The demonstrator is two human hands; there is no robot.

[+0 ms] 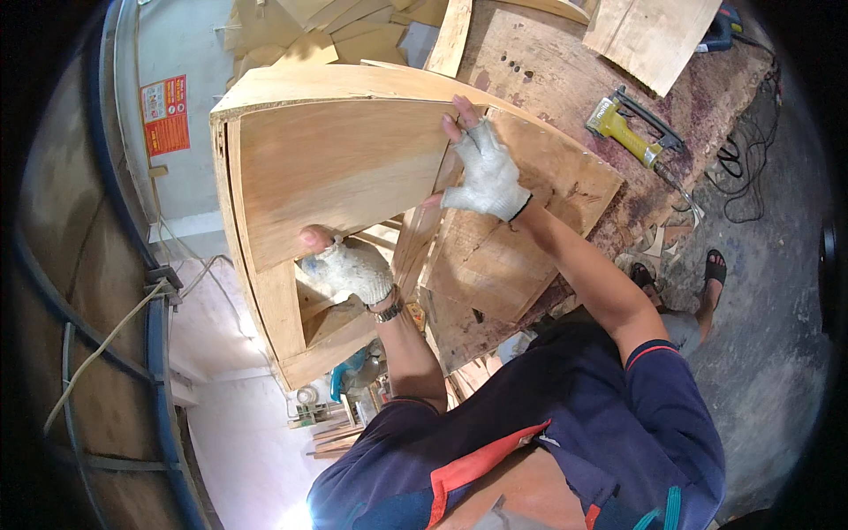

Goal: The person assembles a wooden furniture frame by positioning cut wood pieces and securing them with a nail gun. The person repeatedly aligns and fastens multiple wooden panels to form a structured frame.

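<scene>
A wooden frame (228, 190) with curved sides stands tilted on the workbench, with a thin plywood panel (344, 168) lying across its upper part. My left hand (349, 269), in a white fingerless glove and a wristwatch, grips the panel's lower edge; its thumb rests on the face and the other fingers are mostly hidden behind. My right hand (486, 172), gloved the same way, spreads its fingers at the panel's right edge near the frame's upper corner. Beside that hand, more thin plywood sheets (508, 238) lean or lie against the frame.
A yellow nail gun (629, 132) with a hose lies on the stained workbench (556, 79). A loose board (649, 40) and a blue power tool (720, 31) are at its far end. A teal power tool (349, 375) sits below the frame. Cables (755, 168) trail at right, near sandalled feet (714, 269).
</scene>
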